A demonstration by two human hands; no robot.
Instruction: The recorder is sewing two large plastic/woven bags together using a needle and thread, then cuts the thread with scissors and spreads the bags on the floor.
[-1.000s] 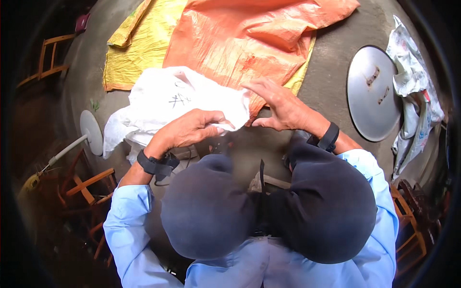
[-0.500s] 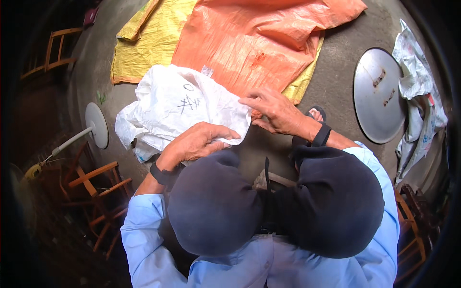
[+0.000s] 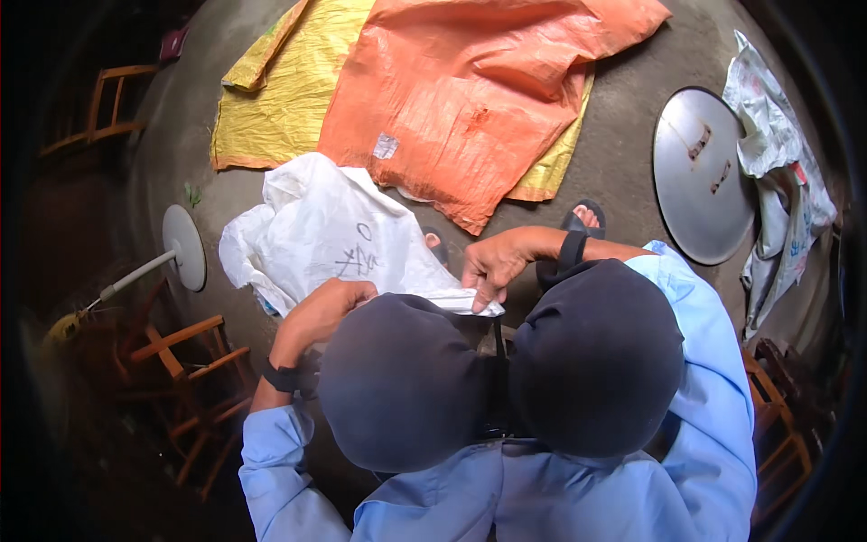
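A crumpled white woven sack [image 3: 316, 217] with dark handwritten marks stretches from the floor up to my knees. My right hand [image 3: 495, 268] pinches the sack's near right edge between thumb and fingers. At the sack's near left edge is my left hand [image 3: 327, 312], closed, its fingertips partly hidden behind my knee and the cloth. The edge between the two hands is drawn fairly straight, in front of my dark-trousered knees. Just beyond the sack, an orange woven sack [image 3: 433, 108] lies over a yellow one [image 3: 289, 90].
A round metal lid [image 3: 700, 203] leans at the right beside a crumpled whitish sack [image 3: 768, 135]. To the left are a white disc on a pole [image 3: 185, 248] and wooden chairs [image 3: 181, 352]. My sandalled foot [image 3: 585, 219] is behind my right wrist.
My right hand has come down and nearer to me, pulling the sack's edge along. My left hand has moved slightly left and lower. More of the orange sack and a second sandalled foot now show.
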